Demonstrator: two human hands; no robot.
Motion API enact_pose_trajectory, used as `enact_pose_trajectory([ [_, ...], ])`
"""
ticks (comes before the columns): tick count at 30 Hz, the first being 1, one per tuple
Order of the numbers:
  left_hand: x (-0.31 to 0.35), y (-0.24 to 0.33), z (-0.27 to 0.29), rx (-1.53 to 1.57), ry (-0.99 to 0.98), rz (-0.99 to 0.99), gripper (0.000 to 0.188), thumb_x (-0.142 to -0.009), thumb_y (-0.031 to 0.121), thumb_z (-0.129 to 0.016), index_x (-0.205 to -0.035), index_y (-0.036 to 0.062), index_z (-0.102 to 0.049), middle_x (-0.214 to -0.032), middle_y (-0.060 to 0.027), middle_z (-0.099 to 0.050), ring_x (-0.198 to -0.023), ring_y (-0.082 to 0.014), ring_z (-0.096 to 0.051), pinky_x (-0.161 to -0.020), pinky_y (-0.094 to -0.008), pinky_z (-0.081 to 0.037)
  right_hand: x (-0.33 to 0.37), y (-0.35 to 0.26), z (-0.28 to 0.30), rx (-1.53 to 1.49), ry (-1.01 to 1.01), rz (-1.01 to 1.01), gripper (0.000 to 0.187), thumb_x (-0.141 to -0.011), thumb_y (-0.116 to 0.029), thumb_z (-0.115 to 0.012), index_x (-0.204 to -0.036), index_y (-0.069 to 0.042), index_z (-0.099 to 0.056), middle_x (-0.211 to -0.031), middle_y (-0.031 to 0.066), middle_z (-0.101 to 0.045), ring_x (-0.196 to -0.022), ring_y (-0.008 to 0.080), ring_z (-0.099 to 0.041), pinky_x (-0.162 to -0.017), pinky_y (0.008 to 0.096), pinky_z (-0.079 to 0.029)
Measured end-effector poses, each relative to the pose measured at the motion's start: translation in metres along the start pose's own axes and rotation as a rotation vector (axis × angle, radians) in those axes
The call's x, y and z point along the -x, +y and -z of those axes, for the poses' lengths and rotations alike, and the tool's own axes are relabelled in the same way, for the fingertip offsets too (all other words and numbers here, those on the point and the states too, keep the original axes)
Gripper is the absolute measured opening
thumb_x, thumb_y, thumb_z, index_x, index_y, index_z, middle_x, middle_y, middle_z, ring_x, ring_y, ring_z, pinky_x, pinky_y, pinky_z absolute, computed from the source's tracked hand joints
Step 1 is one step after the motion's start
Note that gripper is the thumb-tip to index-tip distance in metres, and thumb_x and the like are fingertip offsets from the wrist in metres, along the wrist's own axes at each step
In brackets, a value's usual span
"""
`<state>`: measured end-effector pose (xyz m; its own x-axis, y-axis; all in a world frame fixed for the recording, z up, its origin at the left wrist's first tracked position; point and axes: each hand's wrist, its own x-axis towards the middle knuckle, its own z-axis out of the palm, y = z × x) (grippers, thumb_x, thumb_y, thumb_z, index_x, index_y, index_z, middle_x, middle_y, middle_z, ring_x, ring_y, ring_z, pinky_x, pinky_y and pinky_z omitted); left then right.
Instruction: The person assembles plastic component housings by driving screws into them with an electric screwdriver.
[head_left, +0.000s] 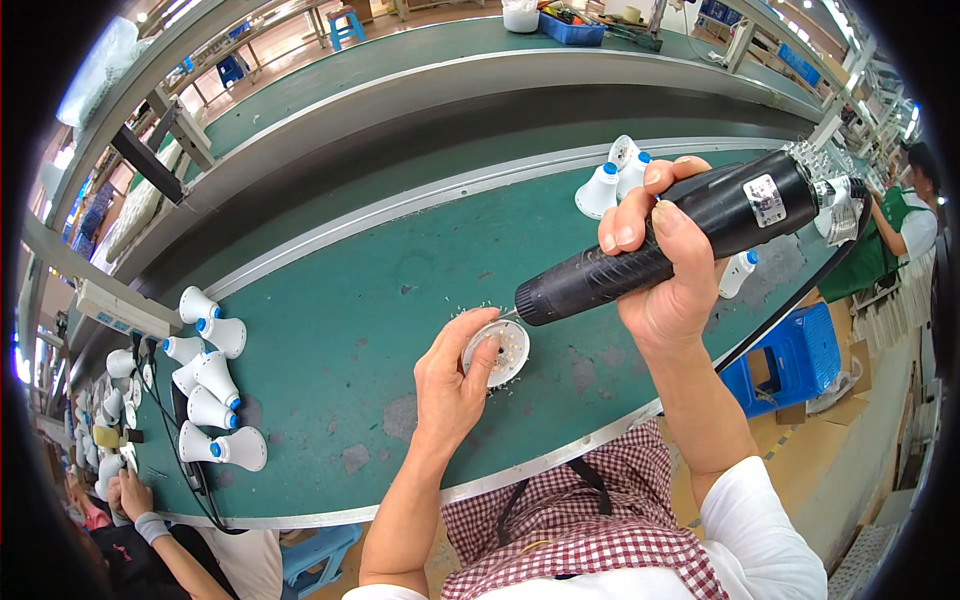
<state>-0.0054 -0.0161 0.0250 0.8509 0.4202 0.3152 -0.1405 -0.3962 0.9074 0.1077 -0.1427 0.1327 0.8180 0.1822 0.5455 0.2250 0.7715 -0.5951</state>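
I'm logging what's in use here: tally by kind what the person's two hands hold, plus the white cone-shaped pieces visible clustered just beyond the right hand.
Black power tool, in the right hand: 1
Round white part, in the left hand: 1
White cone-shaped pieces, visible in that cluster: 3
Total: 5

Bench (330,300) before me: bulb shells (215,376) left, more shells (597,193) beyond my screwdriver (570,290); lamp disc (514,350) between, in my left hand (448,385); stool (818,345) right, off bench.
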Motion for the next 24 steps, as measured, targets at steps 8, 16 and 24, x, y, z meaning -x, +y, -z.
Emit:
enact_pose_trajectory([
  [8, 0.001, 0.003, -0.001, 0.142, -0.036, 0.068, 0.024, -0.085, 0.012, -0.055, -0.106, 0.0013, -0.055, -0.088, -0.0034, -0.06, -0.077, -0.007, -0.053, -0.068, -0.0213, -0.045, 0.003, 0.001, 0.004, -0.042, 0.024, 0.023, 0.029, -0.072, 0.001, -0.054, -0.098, -0.002, -0.044, -0.087, 0.0085, -0.049, -0.057, 0.0164, -0.055, -0.054, 0.0316, -0.047],
  [16, -0.002, 0.015, -0.002, 0.346, 0.034, 0.208, 0.023, -0.084, 0.012, -0.056, -0.105, 0.0024, -0.057, -0.095, -0.0071, -0.061, -0.079, -0.0107, -0.057, -0.07, -0.025, -0.047, 0.0, -0.009, 0.002, -0.086, 0.0, 0.023, 0.029, -0.071, 0.002, -0.052, -0.099, -0.001, -0.044, -0.082, 0.0095, -0.049, -0.057, 0.0161, -0.055, -0.054, 0.0313, -0.047],
  [24, -0.002, 0.008, 0.004, 0.284, -0.006, 0.319, 0.02, -0.085, 0.016, -0.054, -0.1, 0.0035, -0.059, -0.078, -0.003, -0.06, -0.067, -0.0057, -0.055, -0.052, -0.0205, -0.046, 0.007, -0.006, -0.01, 0.091, -0.152, 0.028, 0.027, -0.069, 0.003, -0.052, -0.093, 0.002, -0.042, -0.064, 0.0082, -0.051, -0.054, 0.0142, -0.055, -0.053, 0.0293, -0.048],
])
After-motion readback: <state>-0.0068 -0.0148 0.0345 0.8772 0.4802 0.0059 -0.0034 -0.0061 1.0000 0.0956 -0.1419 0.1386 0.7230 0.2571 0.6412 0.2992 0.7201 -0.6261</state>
